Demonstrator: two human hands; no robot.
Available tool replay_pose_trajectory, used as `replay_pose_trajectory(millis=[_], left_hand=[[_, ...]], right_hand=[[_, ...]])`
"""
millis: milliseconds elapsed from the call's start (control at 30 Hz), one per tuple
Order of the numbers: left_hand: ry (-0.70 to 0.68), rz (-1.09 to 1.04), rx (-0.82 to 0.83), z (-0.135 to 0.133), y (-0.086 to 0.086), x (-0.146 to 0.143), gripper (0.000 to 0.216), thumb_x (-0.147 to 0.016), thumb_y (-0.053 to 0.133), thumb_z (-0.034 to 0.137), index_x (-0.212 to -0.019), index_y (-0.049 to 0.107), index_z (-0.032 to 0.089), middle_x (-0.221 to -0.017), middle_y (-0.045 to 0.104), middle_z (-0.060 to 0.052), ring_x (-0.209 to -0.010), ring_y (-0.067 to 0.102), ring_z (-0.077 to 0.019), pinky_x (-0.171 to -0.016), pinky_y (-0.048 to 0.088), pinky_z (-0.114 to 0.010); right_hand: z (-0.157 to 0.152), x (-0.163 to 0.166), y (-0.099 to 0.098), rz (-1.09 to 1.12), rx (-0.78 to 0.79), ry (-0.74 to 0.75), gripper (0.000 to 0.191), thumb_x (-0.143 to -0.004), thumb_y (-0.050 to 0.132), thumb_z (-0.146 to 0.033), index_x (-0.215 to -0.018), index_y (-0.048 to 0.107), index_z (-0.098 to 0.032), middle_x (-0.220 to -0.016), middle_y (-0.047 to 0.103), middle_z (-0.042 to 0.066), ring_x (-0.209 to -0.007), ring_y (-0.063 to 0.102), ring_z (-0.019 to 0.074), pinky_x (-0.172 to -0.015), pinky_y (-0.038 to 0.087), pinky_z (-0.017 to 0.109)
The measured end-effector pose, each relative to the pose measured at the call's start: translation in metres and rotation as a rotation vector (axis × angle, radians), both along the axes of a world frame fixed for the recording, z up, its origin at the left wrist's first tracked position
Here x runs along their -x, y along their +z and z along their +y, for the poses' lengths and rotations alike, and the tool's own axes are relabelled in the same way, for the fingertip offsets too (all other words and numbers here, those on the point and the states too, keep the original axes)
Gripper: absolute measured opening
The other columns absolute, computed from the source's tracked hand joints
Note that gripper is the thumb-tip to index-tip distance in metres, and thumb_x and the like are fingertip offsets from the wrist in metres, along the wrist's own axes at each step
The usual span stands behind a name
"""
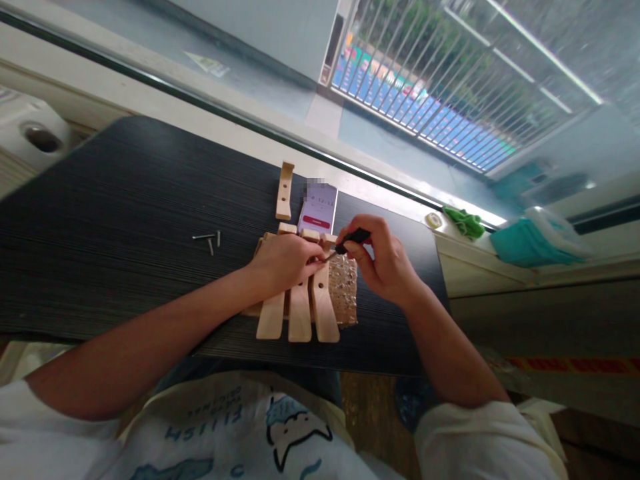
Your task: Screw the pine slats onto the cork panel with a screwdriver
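Note:
My right hand [381,257] is closed around the black handle of a screwdriver [356,239], its thin shaft slanting down to the left. The tip meets the rightmost of three wooden hooks [325,310], at its upper part. My left hand [285,263] lies over the hooks, its fingers pinched together by the screwdriver's tip; whatever they hold is hidden. The hooks lie side by side on a brown, bubble-wrapped block [345,293], their wide ends overhanging its near edge. Holes show in the hooks below my left fingers.
Another wooden hook [285,193] with two holes lies beyond the block, beside a lit phone [317,208]. Three loose screws [211,245] lie on the dark table [125,220], left of the block. On the windowsill are a tape roll [433,220], a green cloth [465,223] and a teal container [530,239].

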State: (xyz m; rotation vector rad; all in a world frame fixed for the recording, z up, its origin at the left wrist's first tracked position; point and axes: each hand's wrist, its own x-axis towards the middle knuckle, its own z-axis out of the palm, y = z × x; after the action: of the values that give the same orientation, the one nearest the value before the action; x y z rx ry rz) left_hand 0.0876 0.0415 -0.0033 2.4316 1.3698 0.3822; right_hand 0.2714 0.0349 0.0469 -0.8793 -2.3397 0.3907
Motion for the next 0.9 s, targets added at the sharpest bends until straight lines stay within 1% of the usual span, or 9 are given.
replay_pose_trajectory(millis=[133, 233, 300, 367, 433, 567, 700, 833, 900], left_hand=[[0.003, -0.003, -0.019, 0.0, 0.0, 0.001, 0.027, -0.088, 0.055, 0.038, -0.092, 0.076, 0.021, -0.085, 0.076, -0.007, -0.077, 0.07, -0.0224, -0.066, 0.046, -0.03], [0.006, -0.003, -0.005, 0.0, 0.002, 0.001, 0.027, -0.089, 0.055, 0.038, -0.092, 0.075, 0.021, -0.086, 0.076, -0.007, -0.078, 0.07, -0.0228, -0.067, 0.046, -0.03], [0.002, -0.006, 0.006, -0.001, 0.004, 0.0, 0.026, -0.089, 0.055, 0.037, -0.092, 0.075, 0.02, -0.087, 0.076, -0.008, -0.079, 0.07, -0.0238, -0.068, 0.047, -0.032], [-0.004, -0.014, 0.013, -0.001, 0.006, 0.0, 0.025, -0.089, 0.055, 0.036, -0.093, 0.075, 0.02, -0.086, 0.076, -0.008, -0.08, 0.07, -0.0243, -0.069, 0.047, -0.032], [-0.015, -0.023, 0.019, -0.001, 0.007, 0.001, 0.024, -0.089, 0.056, 0.034, -0.094, 0.075, 0.021, -0.087, 0.076, -0.008, -0.08, 0.07, -0.0239, -0.07, 0.048, -0.033], [-0.026, -0.04, 0.016, -0.001, 0.007, 0.002, 0.023, -0.089, 0.057, 0.034, -0.096, 0.075, 0.021, -0.089, 0.076, -0.008, -0.078, 0.07, -0.0216, -0.069, 0.048, -0.03], [-0.047, -0.042, -0.006, -0.001, 0.007, 0.004, 0.024, -0.089, 0.057, 0.034, -0.095, 0.075, 0.019, -0.084, 0.075, -0.008, -0.078, 0.07, -0.0221, -0.069, 0.049, -0.03], [-0.096, -0.036, -0.016, -0.002, 0.009, 0.007, 0.022, -0.089, 0.057, 0.031, -0.097, 0.074, 0.019, -0.09, 0.075, -0.009, -0.084, 0.07, -0.0224, -0.074, 0.05, -0.03], [-0.1, -0.017, -0.021, -0.005, 0.011, 0.008, 0.022, -0.089, 0.057, 0.031, -0.099, 0.073, 0.019, -0.091, 0.075, -0.01, -0.084, 0.07, -0.0227, -0.075, 0.051, -0.031]], right_hand=[[-0.002, -0.002, 0.008, -0.048, 0.05, 0.022, 0.021, -0.096, 0.042, -0.023, -0.116, 0.043, -0.022, -0.094, 0.064, 0.005, -0.075, 0.061, 0.0121, -0.068, 0.054, 0.029], [-0.003, -0.005, 0.013, -0.045, 0.112, 0.041, 0.03, -0.095, 0.041, -0.021, -0.125, 0.041, -0.023, -0.101, 0.065, 0.005, -0.082, 0.063, 0.0129, -0.074, 0.056, 0.03], [-0.004, -0.008, 0.016, -0.047, 0.13, 0.039, 0.035, -0.095, 0.04, -0.018, -0.129, 0.041, -0.023, -0.114, 0.063, 0.007, -0.081, 0.063, 0.0115, -0.075, 0.057, 0.03], [-0.004, -0.01, 0.017, -0.036, 0.146, 0.032, 0.037, -0.094, 0.04, -0.016, -0.131, 0.042, -0.024, -0.122, 0.061, 0.007, -0.074, 0.061, 0.009, -0.073, 0.057, 0.028], [-0.004, -0.011, 0.016, 0.004, 0.174, 0.044, 0.038, -0.095, 0.04, -0.016, -0.132, 0.042, -0.025, -0.117, 0.063, 0.006, -0.07, 0.059, 0.0073, -0.071, 0.056, 0.026], [-0.002, -0.011, 0.013, 0.072, 0.208, 0.077, 0.038, -0.095, 0.042, -0.018, -0.133, 0.043, -0.026, -0.102, 0.067, 0.002, -0.069, 0.059, 0.0069, -0.067, 0.055, 0.023], [-0.003, -0.008, 0.009, 0.1, 0.204, 0.066, 0.037, -0.094, 0.047, -0.019, -0.13, 0.045, -0.027, -0.101, 0.068, 0.0, -0.068, 0.062, 0.0068, -0.065, 0.056, 0.023], [-0.004, -0.006, 0.004, 0.145, 0.181, 0.038, 0.031, -0.093, 0.05, -0.018, -0.122, 0.049, -0.027, -0.101, 0.069, 0.0, -0.068, 0.064, 0.0061, -0.066, 0.056, 0.022], [-0.005, -0.006, 0.002, 0.167, 0.178, 0.019, 0.029, -0.093, 0.05, -0.018, -0.12, 0.051, -0.026, -0.101, 0.069, 0.0, -0.068, 0.065, 0.0057, -0.065, 0.056, 0.021]])
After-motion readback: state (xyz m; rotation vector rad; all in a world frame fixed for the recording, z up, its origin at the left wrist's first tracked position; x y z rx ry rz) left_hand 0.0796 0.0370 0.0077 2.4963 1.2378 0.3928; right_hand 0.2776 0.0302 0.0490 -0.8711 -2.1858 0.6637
